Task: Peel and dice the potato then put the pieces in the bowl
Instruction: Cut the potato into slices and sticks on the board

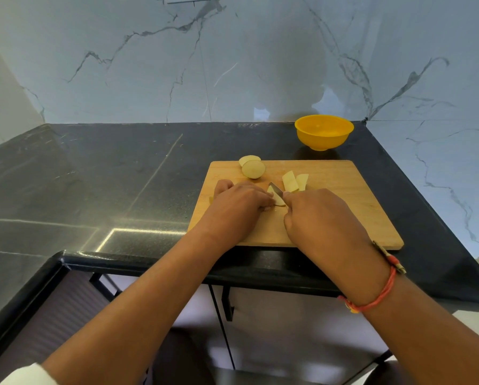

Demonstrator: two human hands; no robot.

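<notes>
Head view shows me mid-dice on the cutting board (344, 215). My left hand (237, 211) bears down on a potato piece (279, 200), its fingers (262, 202) curled over the piece and pinching it in place. My right hand (323, 219) is wrapped round the handle of the knife (276, 188); the blade points to 11 o'clock and rests across that piece, just beside my left fingertips. The handle itself is hidden in my fist.

To cut well here, I judge I should tuck the left fingertips back so the knuckles face the blade, press straight down without dragging sideways, and space the cuts evenly so the dice come out alike. The piece is small and probably slippery, so a firm hold matters. With the blade this near my fingers, a slip is the main risk.

Two cut strips (290, 181) lie at 1 o'clock from the blade. Two round slabs (253, 169) sit at 12 o'clock from my left hand, at the board's far edge, and the farther one pokes past it. Their darker rim may be skin; I cannot tell.

Beyond the board at 1 o'clock, the yellow bowl (323, 142) stands on the dark surface (121, 176), well apart from my hands. I see nothing in it, so no pieces have gone in yet.
</notes>
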